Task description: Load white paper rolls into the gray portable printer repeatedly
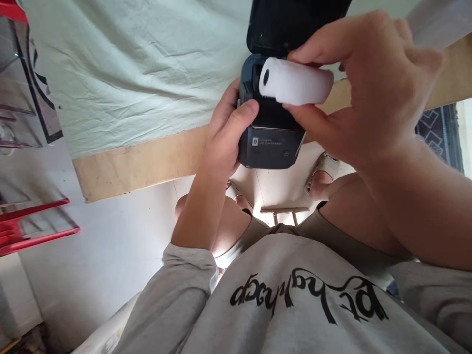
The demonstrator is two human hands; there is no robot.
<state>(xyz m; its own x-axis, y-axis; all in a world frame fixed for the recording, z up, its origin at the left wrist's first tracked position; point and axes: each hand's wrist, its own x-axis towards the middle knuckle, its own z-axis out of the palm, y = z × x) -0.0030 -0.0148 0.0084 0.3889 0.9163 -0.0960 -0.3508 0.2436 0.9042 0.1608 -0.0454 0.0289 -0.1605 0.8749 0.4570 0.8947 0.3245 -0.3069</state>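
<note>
A small black label printer (273, 147) is held by my left hand (230, 128), its thumb over the left rim and the fingers behind. The printer's black lid (295, 24) is swung up and away from me, so the dark paper bay lies exposed. My right hand (376, 88) pinches a white paper roll (300, 83) between thumb and fingers. The roll lies tilted over the bay, its round core hole facing left. Whether it touches the bay's wall cannot be made out.
Behind the printer a pale green cloth (147, 73) covers a surface with a wooden edge (147, 169). Red-framed racks (37, 231) stand at the left. Below are my legs, the light floor (129, 226) and a small wooden stool part (283, 210). Dark patterned fabric (440, 132) hangs at the right.
</note>
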